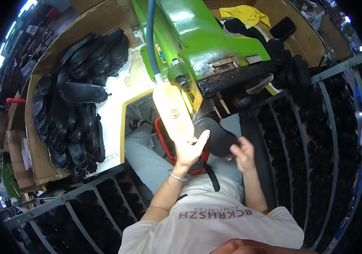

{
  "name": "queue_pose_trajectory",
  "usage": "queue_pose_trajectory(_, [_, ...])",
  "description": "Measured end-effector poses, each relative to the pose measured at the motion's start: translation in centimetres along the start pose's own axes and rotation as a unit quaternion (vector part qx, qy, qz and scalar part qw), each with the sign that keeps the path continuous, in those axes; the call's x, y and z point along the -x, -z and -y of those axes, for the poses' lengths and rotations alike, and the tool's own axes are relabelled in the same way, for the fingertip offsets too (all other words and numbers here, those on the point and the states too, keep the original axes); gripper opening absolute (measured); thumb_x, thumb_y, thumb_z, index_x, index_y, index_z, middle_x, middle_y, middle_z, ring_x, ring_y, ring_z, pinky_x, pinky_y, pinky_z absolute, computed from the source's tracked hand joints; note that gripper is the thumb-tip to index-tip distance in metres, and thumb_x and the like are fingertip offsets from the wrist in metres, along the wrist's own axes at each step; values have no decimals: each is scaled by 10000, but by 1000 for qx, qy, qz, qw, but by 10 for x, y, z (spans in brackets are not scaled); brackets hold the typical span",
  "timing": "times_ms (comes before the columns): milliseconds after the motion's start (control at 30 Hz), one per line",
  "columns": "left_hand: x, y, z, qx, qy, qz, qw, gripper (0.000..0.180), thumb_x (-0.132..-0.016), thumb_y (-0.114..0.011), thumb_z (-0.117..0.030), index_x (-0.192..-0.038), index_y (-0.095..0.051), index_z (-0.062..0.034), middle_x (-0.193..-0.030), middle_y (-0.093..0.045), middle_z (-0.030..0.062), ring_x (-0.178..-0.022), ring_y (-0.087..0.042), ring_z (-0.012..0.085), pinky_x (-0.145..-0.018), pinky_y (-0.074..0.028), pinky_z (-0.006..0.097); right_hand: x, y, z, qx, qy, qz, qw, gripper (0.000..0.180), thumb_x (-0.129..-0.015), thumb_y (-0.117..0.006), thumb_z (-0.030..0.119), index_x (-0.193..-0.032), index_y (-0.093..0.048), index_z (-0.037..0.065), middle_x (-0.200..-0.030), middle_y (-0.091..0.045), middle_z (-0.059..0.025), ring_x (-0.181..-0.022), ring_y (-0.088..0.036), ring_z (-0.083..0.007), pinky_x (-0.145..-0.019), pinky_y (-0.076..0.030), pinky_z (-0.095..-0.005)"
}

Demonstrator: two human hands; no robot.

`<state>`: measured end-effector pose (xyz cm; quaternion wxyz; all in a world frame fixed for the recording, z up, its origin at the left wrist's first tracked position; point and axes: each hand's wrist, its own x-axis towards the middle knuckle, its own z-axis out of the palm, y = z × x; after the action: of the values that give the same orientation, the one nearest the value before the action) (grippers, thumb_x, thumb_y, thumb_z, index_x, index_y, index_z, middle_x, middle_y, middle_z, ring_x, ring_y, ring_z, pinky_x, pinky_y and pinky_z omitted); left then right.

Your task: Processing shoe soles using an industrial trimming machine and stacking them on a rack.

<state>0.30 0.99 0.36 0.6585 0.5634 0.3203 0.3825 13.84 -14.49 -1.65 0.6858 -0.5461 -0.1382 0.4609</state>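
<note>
A black shoe sole [221, 139] is held under the head of a green machine [202, 46], its far end tucked beneath the machine. My left hand [189, 151], a light bangle at its wrist, is at the sole's left edge with the thumb along it; glare and the lamp hide part of its fingers. On the other side, my right hand [243, 155] pinches the sole's near right edge between thumb and fingers. A bright yellowish lamp [172, 111] hangs just above my left hand, on a blue-grey hose.
Black soles [79, 99] lie piled in a cardboard-walled work surface at left. More dark soles [291, 63] and a yellow cloth [246, 16] are right of the machine. Metal racks [327, 114] full of black pieces flank me. A red item [164, 137] sits below the lamp.
</note>
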Motion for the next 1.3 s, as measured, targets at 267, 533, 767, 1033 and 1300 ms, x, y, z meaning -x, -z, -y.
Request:
queue_pose_trajectory(267, [-24, 20, -14, -217, -101, 17, 971, 292, -746, -733, -10, -991, -573, 3, -884, -621, 39, -792, -584, 100, -726, -479, 226, -60, -18, 66, 5, 209, -58, 976, 244, -841, -631, 14, -1046, -502, -15, -860, -613, -43, -739, -559, -62, -709, -433, -190])
queue_pose_trajectory(533, [-2, 79, -36, -89, -70, -35, 993, 275, -715, -745, -19, -939, -595, 35, -841, -649, 63, -762, -595, 121, -727, -485, 260, -67, -74, 47, 50, 193, 31, 979, 230, -844, -633, 27, -1020, -487, 4, -791, -612, -32, -679, -553, -41, -591, -426, -171])
queue_pose_trajectory(767, [44, 120, -13, -65, 31, -38, 997, 258, -697, -731, 86, -916, -606, 32, -838, -650, 49, -738, -597, 92, -678, -489, 224, -68, -114, 37, 46, 160, 90, 982, 245, -778, -679, -48, -932, -497, 12, -857, -637, -62, -746, -598, -68, -636, -475, -186])
queue_pose_trajectory(1033, [34, 81, 7, -76, 79, 57, 992, 242, -818, -595, 59, -1059, -579, 52, -933, -632, 84, -832, -588, 101, -759, -482, 243, -69, -69, 36, 79, 190, 2, 979, 234, -771, -733, 31, -886, -529, 29, -771, -599, 0, -670, -552, -40, -588, -441, -173])
queue_pose_trajectory(1300, [2, -3, 0, -76, -48, 216, 972, 206, -811, -645, 13, -1006, -588, 45, -945, -548, 91, -787, -578, 144, -676, -500, 244, -53, -16, 77, 45, 331, -110, 936, 269, -820, -671, 10, -1077, -595, -15, -912, -580, -6, -749, -479, -8, -638, -388, -150])
